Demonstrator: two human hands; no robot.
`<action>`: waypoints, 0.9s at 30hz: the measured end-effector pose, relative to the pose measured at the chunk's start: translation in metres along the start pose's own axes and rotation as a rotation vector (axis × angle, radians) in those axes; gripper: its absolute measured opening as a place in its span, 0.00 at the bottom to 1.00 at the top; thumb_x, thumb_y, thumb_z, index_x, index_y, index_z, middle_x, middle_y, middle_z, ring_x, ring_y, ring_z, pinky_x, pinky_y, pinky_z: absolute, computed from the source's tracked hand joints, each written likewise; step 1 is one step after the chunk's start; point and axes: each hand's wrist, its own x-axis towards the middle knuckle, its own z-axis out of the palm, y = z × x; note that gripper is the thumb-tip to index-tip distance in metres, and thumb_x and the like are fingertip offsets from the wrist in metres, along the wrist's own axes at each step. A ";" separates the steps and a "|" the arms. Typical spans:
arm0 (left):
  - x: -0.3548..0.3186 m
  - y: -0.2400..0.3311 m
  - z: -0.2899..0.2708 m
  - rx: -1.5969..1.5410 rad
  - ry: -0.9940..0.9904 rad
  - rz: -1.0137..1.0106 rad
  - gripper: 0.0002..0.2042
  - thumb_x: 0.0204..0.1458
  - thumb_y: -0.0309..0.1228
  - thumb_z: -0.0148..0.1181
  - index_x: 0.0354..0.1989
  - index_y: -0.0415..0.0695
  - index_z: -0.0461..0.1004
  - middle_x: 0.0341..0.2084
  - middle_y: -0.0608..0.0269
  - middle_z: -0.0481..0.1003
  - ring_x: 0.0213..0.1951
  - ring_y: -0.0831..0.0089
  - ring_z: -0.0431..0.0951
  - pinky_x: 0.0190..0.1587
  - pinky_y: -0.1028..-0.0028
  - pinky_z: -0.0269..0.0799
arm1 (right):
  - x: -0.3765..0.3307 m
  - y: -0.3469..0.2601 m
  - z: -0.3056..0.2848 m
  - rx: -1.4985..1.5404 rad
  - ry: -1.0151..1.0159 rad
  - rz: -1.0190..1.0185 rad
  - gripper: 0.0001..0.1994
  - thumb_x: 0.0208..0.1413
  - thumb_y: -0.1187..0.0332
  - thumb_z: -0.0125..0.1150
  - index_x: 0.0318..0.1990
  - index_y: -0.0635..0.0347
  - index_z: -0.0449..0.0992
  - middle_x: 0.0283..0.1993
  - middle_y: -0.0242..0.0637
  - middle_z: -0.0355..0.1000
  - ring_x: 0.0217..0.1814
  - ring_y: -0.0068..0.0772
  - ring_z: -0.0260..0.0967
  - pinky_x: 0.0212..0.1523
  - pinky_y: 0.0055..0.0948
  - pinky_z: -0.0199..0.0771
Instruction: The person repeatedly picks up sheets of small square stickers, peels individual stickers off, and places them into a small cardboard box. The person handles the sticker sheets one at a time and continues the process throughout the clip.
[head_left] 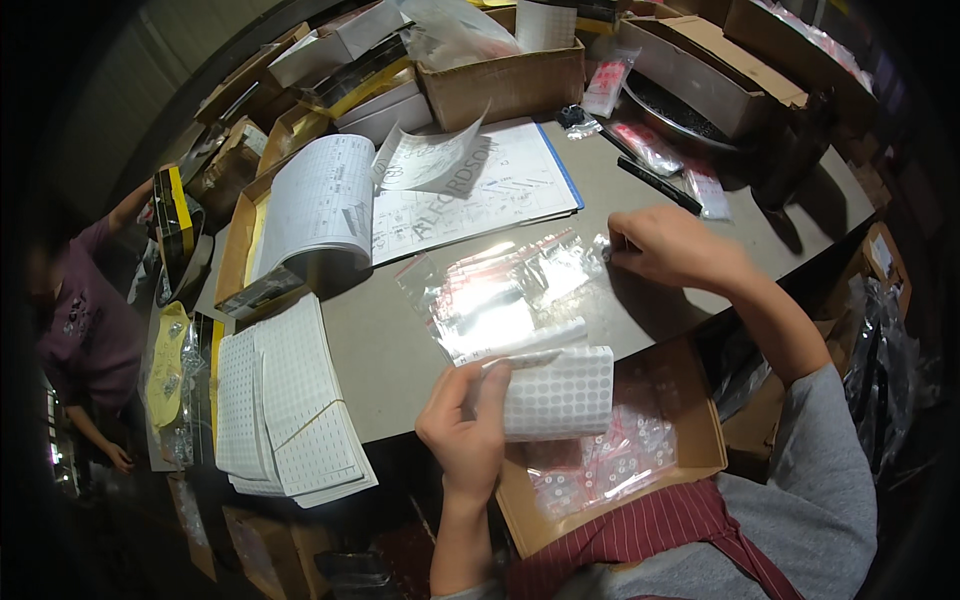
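A: Entry, item first. What lies in front of you?

B: A clear zip bag [510, 290] with a red seal strip, flat on the grey counter [400, 350], glare across its middle.

A: Your hands?

B: Your left hand [466, 420] is curled shut around a folded sheet of small round white stickers [560, 393], thumb on top, held over the counter's near edge. Your right hand [672, 245] is closed in a pinch on the bag's far right corner.

A: Surroundings?

B: An open cardboard box [610, 450] of small bagged parts sits below the sticker sheet. Stacked label sheets [290, 400] lie to your left, an open binder [330, 200] and drawings beyond. Another person in a purple sleeve [90, 320] works at far left. Room is dim.
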 end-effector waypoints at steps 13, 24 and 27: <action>0.003 -0.003 -0.010 -0.165 -0.047 -0.076 0.06 0.59 0.25 0.67 0.39 0.34 0.81 0.27 0.73 0.76 0.31 0.84 0.71 0.36 0.83 0.65 | 0.038 -0.014 -0.003 0.348 -0.095 -0.278 0.10 0.50 0.73 0.63 0.38 0.67 0.70 0.32 0.52 0.72 0.36 0.55 0.72 0.38 0.46 0.70; 0.004 0.002 -0.008 -0.226 -0.041 -0.082 0.05 0.59 0.25 0.67 0.37 0.34 0.81 0.26 0.74 0.74 0.30 0.85 0.69 0.35 0.83 0.63 | 0.005 -0.009 -0.019 -0.122 -0.048 -0.079 0.16 0.53 0.67 0.67 0.44 0.66 0.70 0.42 0.53 0.73 0.49 0.57 0.72 0.52 0.47 0.74; 0.003 0.005 -0.009 -0.230 -0.027 -0.101 0.05 0.57 0.23 0.67 0.35 0.33 0.80 0.26 0.72 0.74 0.31 0.84 0.69 0.35 0.81 0.64 | -0.016 -0.018 -0.034 -0.049 -0.323 -0.171 0.18 0.55 0.62 0.71 0.43 0.64 0.72 0.40 0.45 0.73 0.46 0.50 0.73 0.48 0.42 0.73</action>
